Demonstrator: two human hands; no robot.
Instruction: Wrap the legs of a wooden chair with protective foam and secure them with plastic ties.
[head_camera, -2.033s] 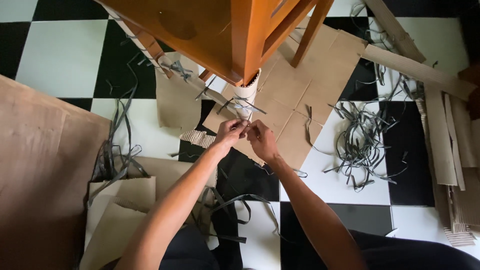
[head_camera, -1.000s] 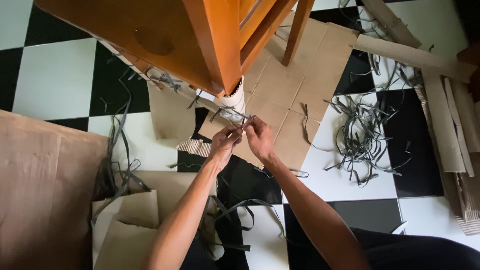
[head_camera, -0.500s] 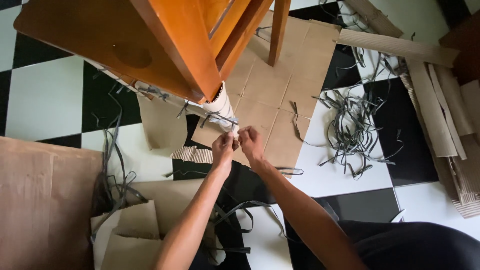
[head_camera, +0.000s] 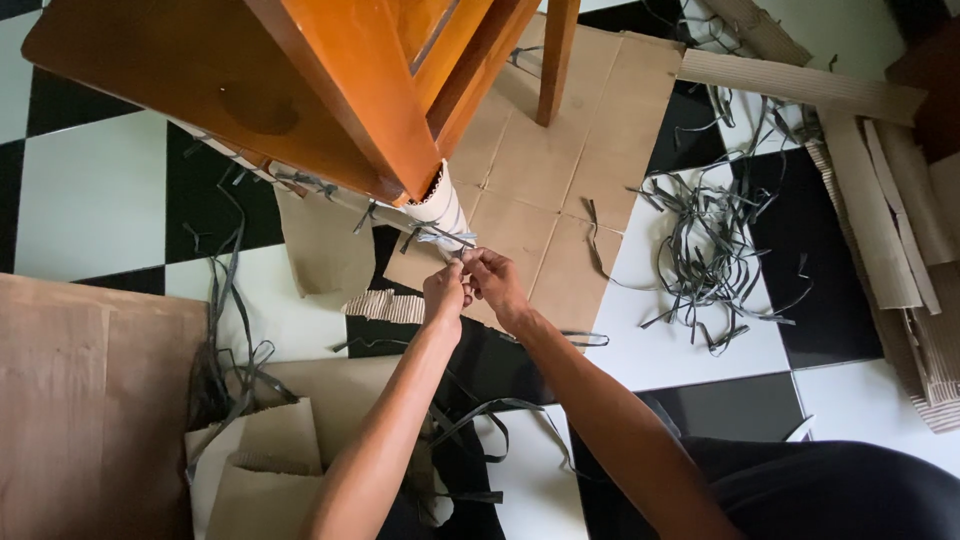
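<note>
My left hand (head_camera: 443, 290) and right hand (head_camera: 494, 281) meet fingertip to fingertip just below the cardboard-wrapped chair leg (head_camera: 438, 207), and both are pinched shut on the loose ends of the grey strap (head_camera: 440, 237) that runs around the wrap. The thumb and forefinger of each hand press together on a strap end; the remaining fingers curl in, and I cannot tell how much of the strap each hand has.

The wrapped leg lies just beyond my fingertips, on the far side and a little to the left, its long axis running from the orange wooden chair frame (head_camera: 330, 100) down toward the floor. The strap crosses that axis, lying roughly left to right around the wrap. Both hands are about equally near it, the left slightly lower.

Under the leg lies a flattened cardboard sheet (head_camera: 560, 150). To the right a tangle of loose grey straps (head_camera: 715, 245) sprawls on the black and white tiled floor (head_camera: 90, 190), and more cardboard strips (head_camera: 880, 220) are stacked at the far right.
</note>
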